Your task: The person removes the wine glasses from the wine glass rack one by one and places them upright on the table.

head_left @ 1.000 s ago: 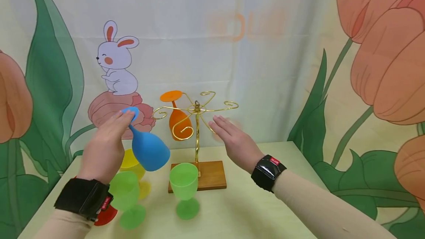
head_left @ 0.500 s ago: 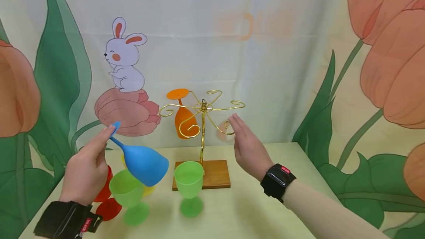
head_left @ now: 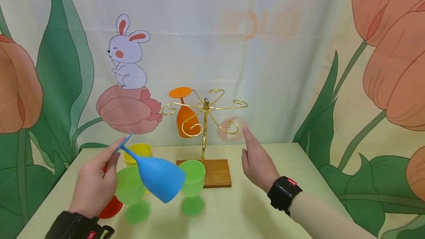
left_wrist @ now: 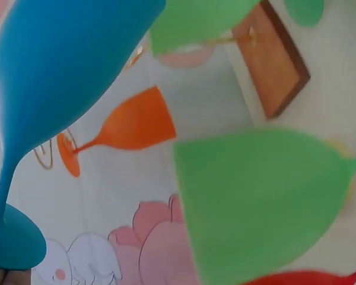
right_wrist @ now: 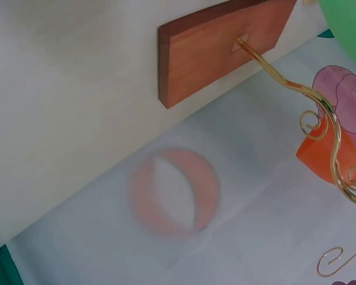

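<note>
My left hand (head_left: 96,182) pinches the base of a blue goblet (head_left: 161,176), which tilts with its bowl down to the right. In the left wrist view the goblet's stem and foot (left_wrist: 15,237) show, with fingertips at the foot's edge. My right hand (head_left: 259,163) hovers with straight fingers to the right of a gold wire rack (head_left: 205,135) and holds nothing. An orange goblet (head_left: 186,119) hangs upside down by its foot from one back-left hook of the rack.
Two green goblets (head_left: 192,183) stand upright in front; the blue one partly covers them. Behind the left hand are a yellow goblet (head_left: 141,150) and a red goblet (head_left: 112,207). The rack rises from a wooden base (head_left: 217,174). A printed curtain (head_left: 282,84) hangs behind.
The left hand has lowered with the blue goblet, whose bowl now tips more to the right. My right hand has drawn back rightward and down from the rack's hooks.
</note>
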The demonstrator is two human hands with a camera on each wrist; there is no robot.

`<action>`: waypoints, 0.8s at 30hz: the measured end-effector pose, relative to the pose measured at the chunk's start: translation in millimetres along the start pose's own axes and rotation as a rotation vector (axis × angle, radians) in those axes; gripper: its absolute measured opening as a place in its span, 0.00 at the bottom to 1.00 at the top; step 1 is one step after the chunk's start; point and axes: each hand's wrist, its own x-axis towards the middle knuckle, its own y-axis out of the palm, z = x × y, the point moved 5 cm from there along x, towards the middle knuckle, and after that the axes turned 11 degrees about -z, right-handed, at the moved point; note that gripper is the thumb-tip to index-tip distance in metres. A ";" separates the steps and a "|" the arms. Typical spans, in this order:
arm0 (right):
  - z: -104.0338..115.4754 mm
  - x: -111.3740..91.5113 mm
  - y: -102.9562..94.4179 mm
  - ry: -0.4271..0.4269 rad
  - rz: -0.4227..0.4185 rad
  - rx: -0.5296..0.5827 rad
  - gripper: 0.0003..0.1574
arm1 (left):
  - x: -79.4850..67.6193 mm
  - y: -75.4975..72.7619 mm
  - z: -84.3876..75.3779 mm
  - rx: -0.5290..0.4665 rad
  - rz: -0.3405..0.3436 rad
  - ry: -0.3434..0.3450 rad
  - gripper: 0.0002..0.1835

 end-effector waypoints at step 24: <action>3.9 -29.5 -5.2 -0.065 0.090 -0.035 0.42 | -132.6 79.1 45.7 -0.279 0.524 -0.837 0.22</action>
